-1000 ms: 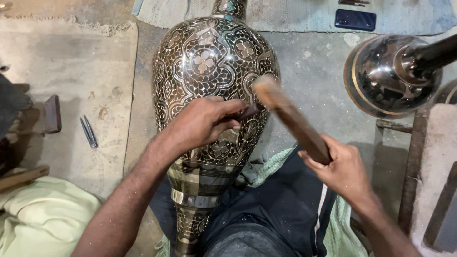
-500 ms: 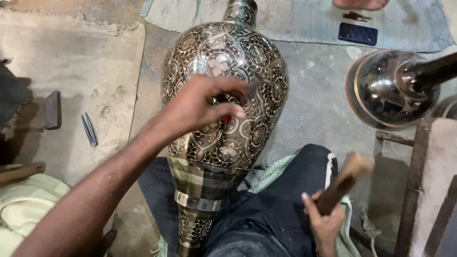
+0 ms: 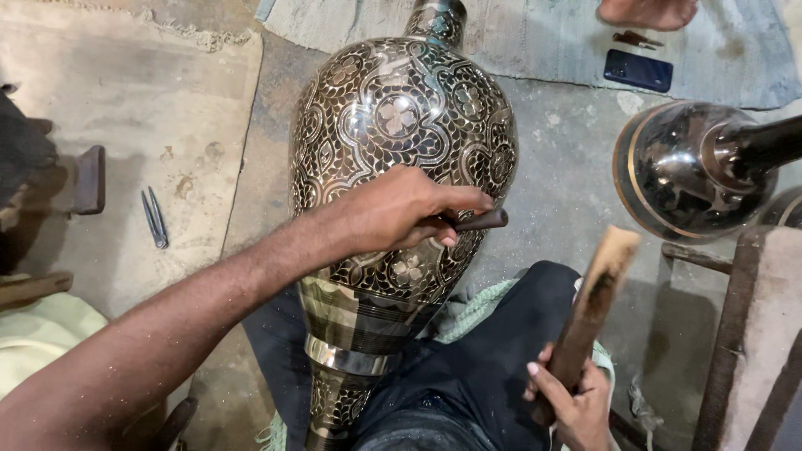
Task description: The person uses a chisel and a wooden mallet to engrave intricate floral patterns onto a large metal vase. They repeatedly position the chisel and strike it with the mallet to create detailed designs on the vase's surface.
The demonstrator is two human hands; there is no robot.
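A large dark metal vase [image 3: 393, 125] with fine silver engraving lies on its side across my lap, neck pointing away. My left hand [image 3: 401, 213] rests on its belly and grips a small dark chisel [image 3: 480, 220], whose tip points right along the vase's surface. Lower right, my right hand [image 3: 572, 401] holds a wooden mallet stick [image 3: 595, 292] upright, raised off the vase and apart from the chisel.
A second dark, shiny vase [image 3: 693, 171] lies at the right beside a wooden block [image 3: 760, 334]. A dark phone [image 3: 638, 70] and another person's foot [image 3: 647, 12] are on the cloth at top. Small metal pliers [image 3: 154, 217] lie on the floor at left.
My right hand pulled the wooden stick back from the vase, down to the lower right, and has since lifted it a little. My left hand stayed on the vase with the chisel.
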